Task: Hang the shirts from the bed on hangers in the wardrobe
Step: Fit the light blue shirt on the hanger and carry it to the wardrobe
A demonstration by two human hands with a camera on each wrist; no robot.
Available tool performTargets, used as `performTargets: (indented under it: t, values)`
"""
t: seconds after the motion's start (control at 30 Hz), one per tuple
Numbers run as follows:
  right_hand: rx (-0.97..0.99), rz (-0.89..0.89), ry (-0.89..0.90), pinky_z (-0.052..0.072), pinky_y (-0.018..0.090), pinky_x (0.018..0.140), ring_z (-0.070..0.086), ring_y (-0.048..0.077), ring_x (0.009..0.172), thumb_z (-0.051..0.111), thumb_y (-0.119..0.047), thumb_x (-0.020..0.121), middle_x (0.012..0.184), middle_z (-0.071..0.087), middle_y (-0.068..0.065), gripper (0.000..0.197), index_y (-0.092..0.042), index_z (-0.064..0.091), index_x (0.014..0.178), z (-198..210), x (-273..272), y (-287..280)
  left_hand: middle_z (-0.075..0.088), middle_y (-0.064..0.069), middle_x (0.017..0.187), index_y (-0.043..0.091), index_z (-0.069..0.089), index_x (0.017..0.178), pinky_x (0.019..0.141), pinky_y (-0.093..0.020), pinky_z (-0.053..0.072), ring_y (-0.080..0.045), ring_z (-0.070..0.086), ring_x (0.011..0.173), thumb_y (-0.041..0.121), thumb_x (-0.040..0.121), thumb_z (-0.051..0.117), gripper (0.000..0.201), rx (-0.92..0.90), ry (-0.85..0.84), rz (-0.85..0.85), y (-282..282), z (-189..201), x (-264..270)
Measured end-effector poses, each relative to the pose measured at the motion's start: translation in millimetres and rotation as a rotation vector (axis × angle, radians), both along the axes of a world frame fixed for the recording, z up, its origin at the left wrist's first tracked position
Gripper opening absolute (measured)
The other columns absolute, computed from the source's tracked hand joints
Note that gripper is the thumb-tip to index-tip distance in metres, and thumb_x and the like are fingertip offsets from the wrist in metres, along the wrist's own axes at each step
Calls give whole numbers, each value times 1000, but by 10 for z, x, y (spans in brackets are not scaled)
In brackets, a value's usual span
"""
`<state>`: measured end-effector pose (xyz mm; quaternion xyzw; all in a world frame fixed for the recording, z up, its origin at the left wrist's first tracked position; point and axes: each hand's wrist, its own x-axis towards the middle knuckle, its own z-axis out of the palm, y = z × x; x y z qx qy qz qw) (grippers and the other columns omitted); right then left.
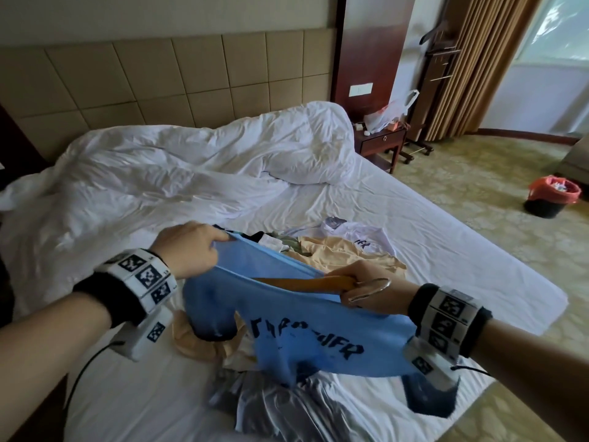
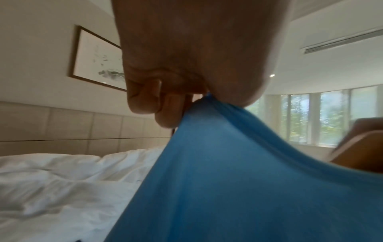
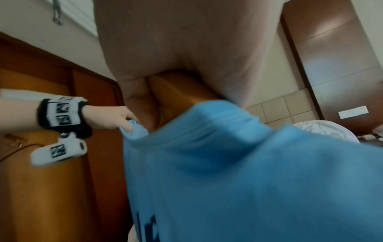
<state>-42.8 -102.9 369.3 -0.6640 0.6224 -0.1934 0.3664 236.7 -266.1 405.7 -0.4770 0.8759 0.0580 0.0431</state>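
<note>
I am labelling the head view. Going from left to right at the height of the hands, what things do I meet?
Left hand pinching the shirt's edge → blue shirt → wooden hanger inside it → right hand gripping the hanger → metal hook.

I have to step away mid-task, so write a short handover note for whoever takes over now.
Left hand pinches the blue shirt at its opening. Right hand grips the wooden hanger, partly slid inside that shirt, above the bed.
Done: hanger going in.
Left: seat it, hang the shirt in the wardrobe, then the beige shirt, white shirt and others in the pile.
</note>
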Motion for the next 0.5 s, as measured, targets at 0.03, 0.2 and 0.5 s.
performTargets:
  t: [0.03, 0.2, 0.5]
  values:
    - [13, 0, 11, 40, 23, 58, 46, 8, 56, 57, -8, 76, 63, 55, -8, 31, -36, 69, 83, 45, 1, -22, 64, -5, 112, 47, 55, 131, 72, -31, 50, -26, 60, 92, 16, 88, 44, 55, 24, 9, -29, 92, -1, -57]
    - [98, -50, -101, 43, 30, 56, 54, 20, 62, 60, -11, 66, 67, 58, 6, 20, -10, 69, 83, 162, 101, -132, 56, 13, 93, 49, 58, 124, 72, -31, 48, -10, 54, 84, 51, 87, 41, 41, 57, 125, -215, 468, -108, -209]
    - [51, -29, -12, 56, 39, 76, 71, 13, 70, 67, -42, 57, 73, 74, -4, 27, -35, 73, 83, 235, 269, -234, 66, 6, 88, 22, 64, 104, 71, -37, 51, -12, 60, 78, 42, 86, 69, 27, 67, 482, -335, 605, -393, -230]
